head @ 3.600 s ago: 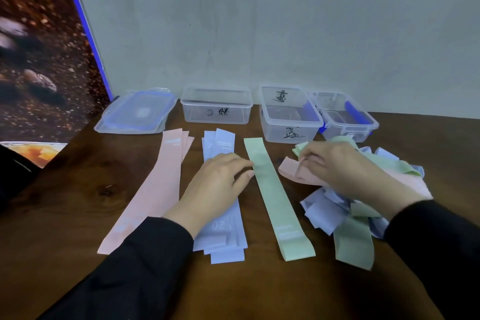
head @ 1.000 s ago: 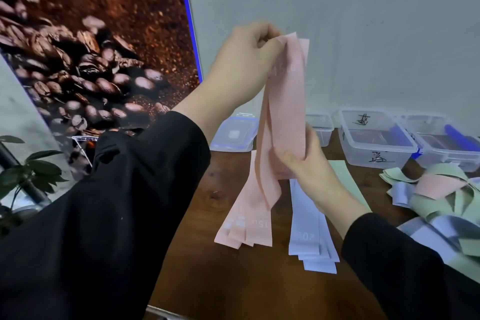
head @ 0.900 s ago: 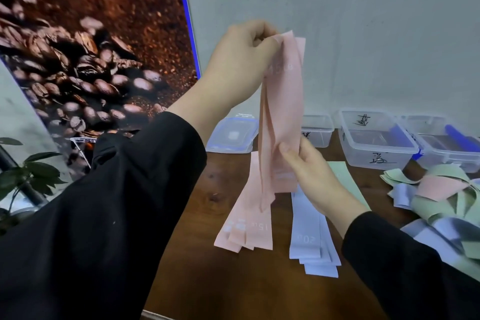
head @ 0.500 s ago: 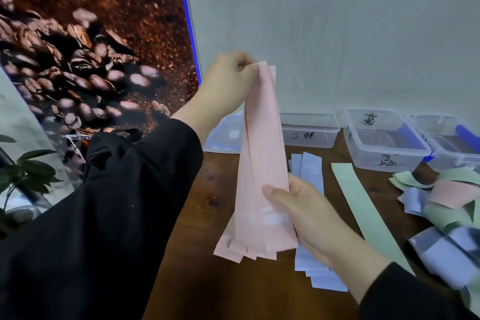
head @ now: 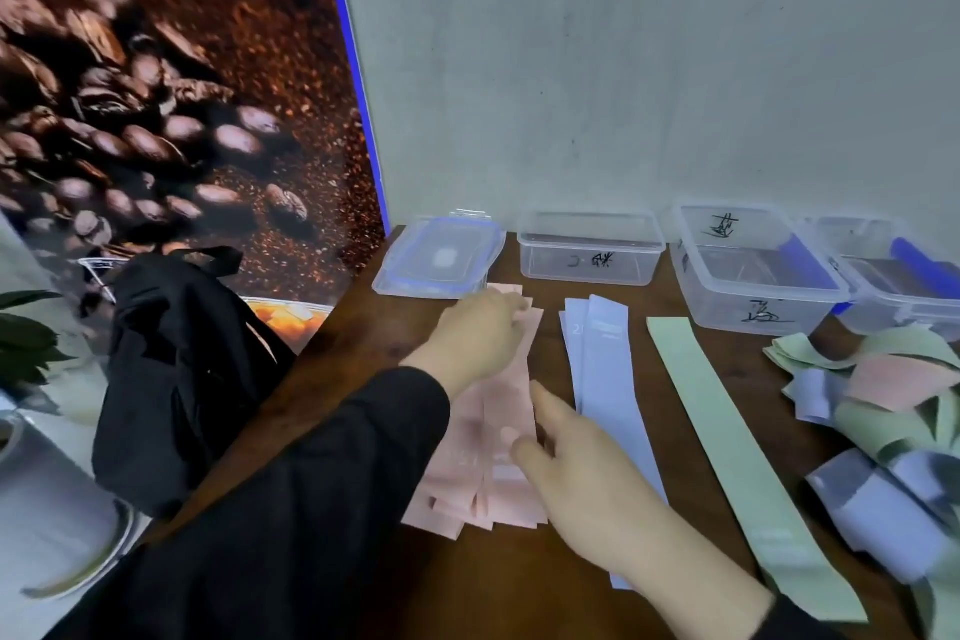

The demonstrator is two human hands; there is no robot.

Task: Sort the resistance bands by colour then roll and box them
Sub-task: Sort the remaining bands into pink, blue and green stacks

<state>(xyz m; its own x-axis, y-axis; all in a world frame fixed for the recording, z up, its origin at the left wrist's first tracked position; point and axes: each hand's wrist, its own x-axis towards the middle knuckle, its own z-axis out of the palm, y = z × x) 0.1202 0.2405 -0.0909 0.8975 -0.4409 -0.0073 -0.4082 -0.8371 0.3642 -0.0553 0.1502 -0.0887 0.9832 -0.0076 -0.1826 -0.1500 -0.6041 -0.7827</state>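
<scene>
L hand lies on the far end of the pink bands, fingers bent over that end; whether they grip it or just press it flat can't be told, frame is blurred there. R hand is on the near half of the same stack, fingers relaxed & fairly straight, tips touching the pink, nothing held. Both sleeves black.

Pink bands lie flat as a fanned stack on the wooden table, near its left edge, running from the back toward the front. Just right of them, the lilac bands, also stacked flat & lengthwise; R wrist covers their near end. Next right, apart from the lilac, a single green band lies flat, angled to the front right.

At the right edge, an unsorted heap of green, pink & lilac bands, tangled.

Along the back edge by the wall: a lid w/ blue seal, flat, just beyond the pink stack; then 3 clear boxes, open, w/ black handwritten marks on two.

Off the table to the left, a black bag below a coffee-bean poster.
</scene>
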